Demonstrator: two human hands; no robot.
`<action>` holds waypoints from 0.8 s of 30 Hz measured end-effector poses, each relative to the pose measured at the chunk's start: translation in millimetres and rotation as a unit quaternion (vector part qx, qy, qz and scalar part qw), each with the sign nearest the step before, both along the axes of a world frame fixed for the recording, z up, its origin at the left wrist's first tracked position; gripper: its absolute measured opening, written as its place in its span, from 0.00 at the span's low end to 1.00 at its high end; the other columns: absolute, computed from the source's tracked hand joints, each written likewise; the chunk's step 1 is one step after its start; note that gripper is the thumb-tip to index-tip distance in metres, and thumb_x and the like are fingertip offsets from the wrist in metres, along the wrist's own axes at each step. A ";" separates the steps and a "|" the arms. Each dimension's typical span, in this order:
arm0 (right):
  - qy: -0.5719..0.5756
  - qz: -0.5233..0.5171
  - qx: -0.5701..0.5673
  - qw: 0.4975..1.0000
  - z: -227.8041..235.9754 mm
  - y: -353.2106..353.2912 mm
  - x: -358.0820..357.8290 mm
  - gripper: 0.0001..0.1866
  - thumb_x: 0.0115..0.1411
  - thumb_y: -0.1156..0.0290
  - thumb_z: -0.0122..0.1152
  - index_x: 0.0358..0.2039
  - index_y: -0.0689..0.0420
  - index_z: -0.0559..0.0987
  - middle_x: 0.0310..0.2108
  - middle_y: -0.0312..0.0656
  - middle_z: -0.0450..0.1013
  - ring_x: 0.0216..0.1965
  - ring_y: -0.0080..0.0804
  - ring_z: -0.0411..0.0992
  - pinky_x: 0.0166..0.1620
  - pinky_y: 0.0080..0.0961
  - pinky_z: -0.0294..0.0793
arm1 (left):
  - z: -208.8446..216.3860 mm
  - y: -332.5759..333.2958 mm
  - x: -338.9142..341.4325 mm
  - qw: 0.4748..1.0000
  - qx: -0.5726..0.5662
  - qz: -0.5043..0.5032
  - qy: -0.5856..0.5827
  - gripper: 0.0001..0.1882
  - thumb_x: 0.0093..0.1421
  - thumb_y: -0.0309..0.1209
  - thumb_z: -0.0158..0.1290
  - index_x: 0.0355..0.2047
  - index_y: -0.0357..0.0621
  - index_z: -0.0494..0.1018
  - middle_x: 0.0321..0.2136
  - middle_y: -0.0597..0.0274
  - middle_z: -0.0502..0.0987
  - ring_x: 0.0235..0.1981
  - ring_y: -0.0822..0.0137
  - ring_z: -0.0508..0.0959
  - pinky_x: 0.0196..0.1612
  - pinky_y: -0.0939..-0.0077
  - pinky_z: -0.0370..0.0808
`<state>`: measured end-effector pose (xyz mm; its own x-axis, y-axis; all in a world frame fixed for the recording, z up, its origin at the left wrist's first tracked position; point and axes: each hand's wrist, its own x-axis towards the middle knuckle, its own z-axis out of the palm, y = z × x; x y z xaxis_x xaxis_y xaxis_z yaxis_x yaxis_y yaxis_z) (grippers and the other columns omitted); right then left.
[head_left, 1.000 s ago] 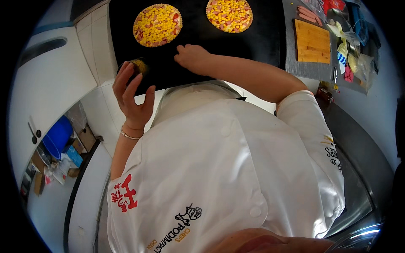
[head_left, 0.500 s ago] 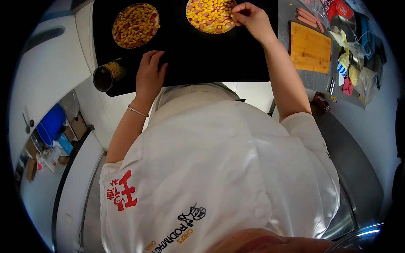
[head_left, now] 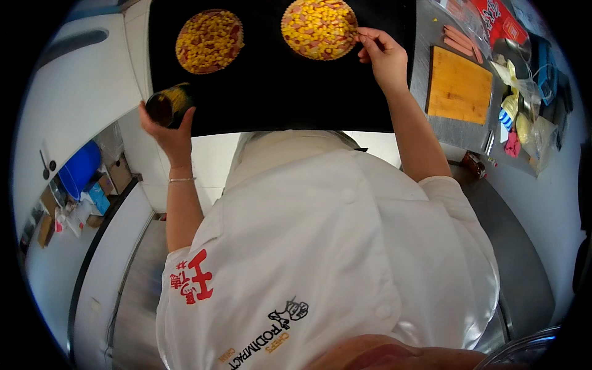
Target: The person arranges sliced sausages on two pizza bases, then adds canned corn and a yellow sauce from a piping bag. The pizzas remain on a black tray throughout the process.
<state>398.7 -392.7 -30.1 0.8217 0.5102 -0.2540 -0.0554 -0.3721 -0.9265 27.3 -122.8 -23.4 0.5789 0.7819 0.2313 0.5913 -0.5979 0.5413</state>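
Observation:
Two round pizzas with fluted edges, topped with corn kernels and pink sausage slices, lie on a black tray (head_left: 277, 98). The left pizza (head_left: 209, 42) has neither hand on it. My right hand (head_left: 387, 61) is at the right edge of the other pizza (head_left: 319, 29), thumb and forefinger pinched together by the rim; whatever is between them is too small to make out. At the tray's near left corner, my left hand (head_left: 166, 139) is wrapped round an open can (head_left: 176, 98) with corn pictured on its side, thumb and fingers on opposite sides.
A wooden cutting board (head_left: 460, 86) lies on the metal counter to the right, with several sausages (head_left: 461, 42) beyond it. Plastic bags, a red package (head_left: 502, 24) and a metal bowl crowd the far right. A blue tub (head_left: 80, 169) sits low at left.
My left hand has moved left from the tray's near edge and taken hold of the can. My right hand stays by the right pizza's rim. The whole view has shifted slightly.

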 end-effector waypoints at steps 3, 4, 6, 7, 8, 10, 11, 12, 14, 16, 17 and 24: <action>-0.038 0.023 -0.004 0.999 0.6 10.5 -7.4 0.10 0.69 0.69 0.64 0.47 0.55 0.87 0.37 0.35 0.83 0.32 0.19 0.78 0.36 0.19 0.81 | -2.6 9.4 12.6 0.999 0.022 0.022 0.016 0.52 0.52 0.35 0.75 0.69 0.30 0.55 0.64 0.45 0.60 0.66 0.49 0.65 0.69 0.59 0.65; -0.056 0.025 -0.002 0.998 1.4 14.2 -10.9 0.11 0.68 0.68 0.65 0.48 0.55 0.86 0.39 0.37 0.83 0.34 0.19 0.79 0.36 0.19 0.81 | -2.4 7.0 16.5 0.999 0.024 0.028 0.007 0.52 0.52 0.35 0.75 0.69 0.30 0.56 0.63 0.44 0.61 0.65 0.49 0.65 0.68 0.59 0.65; -0.139 0.072 0.014 0.988 4.8 20.0 -19.4 0.11 0.67 0.70 0.66 0.48 0.56 0.86 0.42 0.42 0.83 0.39 0.26 0.81 0.41 0.23 0.82 | 2.7 -3.9 21.4 0.999 0.008 0.034 -0.011 0.52 0.51 0.34 0.75 0.68 0.31 0.56 0.62 0.45 0.62 0.64 0.49 0.66 0.68 0.60 0.66; -0.190 0.094 0.027 0.977 5.5 23.1 -24.6 0.11 0.66 0.70 0.66 0.47 0.57 0.86 0.43 0.43 0.83 0.40 0.30 0.82 0.43 0.25 0.82 | 2.3 -5.9 19.6 0.999 0.001 0.032 -0.016 0.51 0.51 0.34 0.76 0.68 0.31 0.56 0.61 0.46 0.63 0.64 0.50 0.65 0.68 0.60 0.66; -0.214 0.126 0.034 0.968 6.7 27.3 -31.2 0.11 0.66 0.70 0.67 0.47 0.57 0.86 0.44 0.44 0.83 0.41 0.32 0.82 0.44 0.26 0.82 | 0.5 -6.4 16.8 0.999 0.005 0.031 -0.017 0.51 0.50 0.34 0.76 0.67 0.33 0.57 0.60 0.47 0.63 0.63 0.49 0.65 0.67 0.60 0.66; -0.261 0.187 0.043 0.946 13.5 37.7 -48.6 0.11 0.65 0.70 0.67 0.46 0.58 0.86 0.45 0.45 0.83 0.43 0.38 0.82 0.46 0.29 0.82 | 2.8 -10.3 14.6 1.000 0.005 0.020 -0.012 0.50 0.50 0.33 0.76 0.67 0.35 0.58 0.61 0.48 0.64 0.63 0.49 0.65 0.66 0.59 0.65; -0.259 0.217 0.054 0.940 12.7 43.1 -56.1 0.11 0.64 0.70 0.67 0.45 0.58 0.85 0.44 0.44 0.83 0.44 0.43 0.82 0.48 0.32 0.82 | 5.8 -12.4 13.8 1.000 0.002 0.010 -0.006 0.50 0.49 0.33 0.76 0.67 0.35 0.58 0.61 0.48 0.64 0.63 0.49 0.65 0.66 0.59 0.65; -0.288 0.244 0.057 0.924 11.3 50.0 -62.1 0.12 0.64 0.70 0.67 0.46 0.58 0.85 0.47 0.43 0.82 0.48 0.43 0.81 0.51 0.34 0.80 | 10.3 -11.3 11.8 1.000 0.002 -0.001 0.001 0.50 0.49 0.32 0.76 0.67 0.35 0.58 0.61 0.48 0.64 0.63 0.49 0.65 0.67 0.59 0.65; -0.344 0.293 0.052 0.890 8.3 64.4 -73.9 0.15 0.63 0.68 0.68 0.50 0.56 0.83 0.53 0.42 0.80 0.55 0.44 0.77 0.57 0.38 0.76 | 12.5 -10.8 3.6 0.995 -0.040 -0.062 -0.069 0.43 0.59 0.43 0.67 0.67 0.35 0.60 0.64 0.45 0.64 0.65 0.48 0.66 0.69 0.59 0.62; -0.399 0.336 0.031 0.853 3.6 80.5 -82.3 0.21 0.63 0.64 0.69 0.56 0.54 0.81 0.60 0.41 0.75 0.64 0.44 0.70 0.64 0.43 0.71 | 15.5 -1.8 1.4 0.988 -0.068 -0.088 -0.108 0.34 0.67 0.45 0.58 0.65 0.34 0.65 0.66 0.45 0.65 0.67 0.49 0.65 0.70 0.59 0.61; -0.413 0.346 0.018 0.842 2.2 91.0 -86.5 0.24 0.63 0.62 0.68 0.59 0.54 0.78 0.64 0.41 0.72 0.67 0.43 0.66 0.66 0.44 0.67 | 19.4 10.4 0.1 0.989 -0.064 -0.091 -0.097 0.30 0.69 0.44 0.55 0.63 0.34 0.68 0.66 0.46 0.66 0.68 0.49 0.65 0.71 0.59 0.60; -0.477 0.385 -0.044 0.789 -31.4 159.7 -107.4 0.35 0.65 0.50 0.64 0.68 0.53 0.69 0.72 0.44 0.61 0.75 0.41 0.54 0.74 0.52 0.49 | 0.5 103.0 27.9 0.966 0.031 -0.247 0.069 0.21 0.75 0.37 0.45 0.65 0.51 0.71 0.69 0.66 0.67 0.73 0.54 0.58 0.74 0.58 0.55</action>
<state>291.2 -233.0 -61.5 0.1153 0.9664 0.2299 0.9254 -0.0204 -0.3783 55.2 -19.8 -22.9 0.9068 0.3887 0.1634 0.2887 -0.8548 0.4312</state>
